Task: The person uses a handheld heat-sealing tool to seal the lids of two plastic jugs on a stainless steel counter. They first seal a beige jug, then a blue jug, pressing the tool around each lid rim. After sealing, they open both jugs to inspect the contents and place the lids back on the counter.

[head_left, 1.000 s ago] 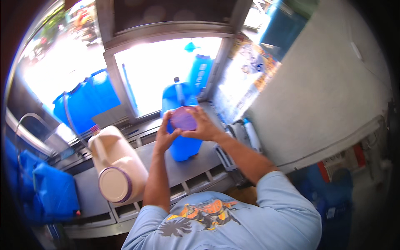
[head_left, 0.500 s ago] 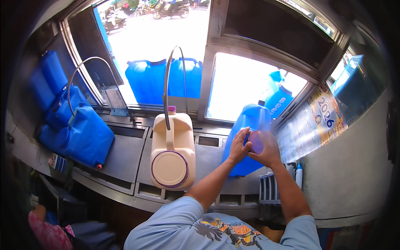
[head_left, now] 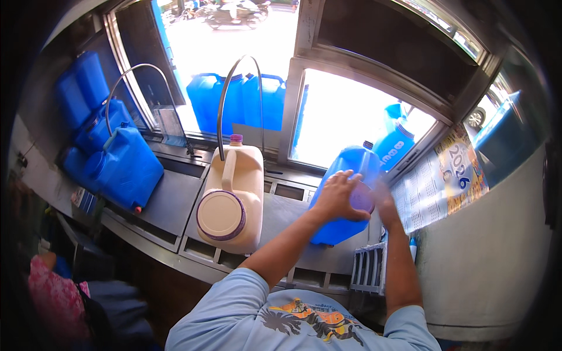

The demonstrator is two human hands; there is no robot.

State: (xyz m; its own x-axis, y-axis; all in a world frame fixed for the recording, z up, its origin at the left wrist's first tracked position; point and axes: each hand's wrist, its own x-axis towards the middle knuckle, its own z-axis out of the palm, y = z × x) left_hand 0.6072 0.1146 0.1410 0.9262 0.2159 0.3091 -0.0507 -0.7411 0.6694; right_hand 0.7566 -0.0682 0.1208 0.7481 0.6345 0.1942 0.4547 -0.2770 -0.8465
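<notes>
A blue water jug [head_left: 336, 229] stands on the metal counter at right, with a large round purple cap [head_left: 363, 198] facing me. My left hand [head_left: 338, 196] rests against the left side of this cap, fingers stretched out and thumb spread below it. At the cap's right edge is my right hand [head_left: 384, 203], its fingers smeared by motion. Left of my arms stands a cream jug [head_left: 248, 216] with a purple-rimmed round cap [head_left: 220, 214] and a small purple spout cap [head_left: 236, 139]. A thin hose [head_left: 221, 111] arches over and hangs down to the cream jug's handle.
Another blue jug [head_left: 133, 169] stands at left under a second curved hose [head_left: 139, 65]. More blue jugs [head_left: 219, 108] stand outside the window opening. A grey slotted rack [head_left: 367, 266] sits by my right forearm, near a wall calendar [head_left: 430, 190]. Someone in pink [head_left: 55, 298] is at lower left.
My left hand has spread wider over the cap's left side, and my right hand has moved to its right edge. The view has shifted slightly. Both jugs still stand on the counter.
</notes>
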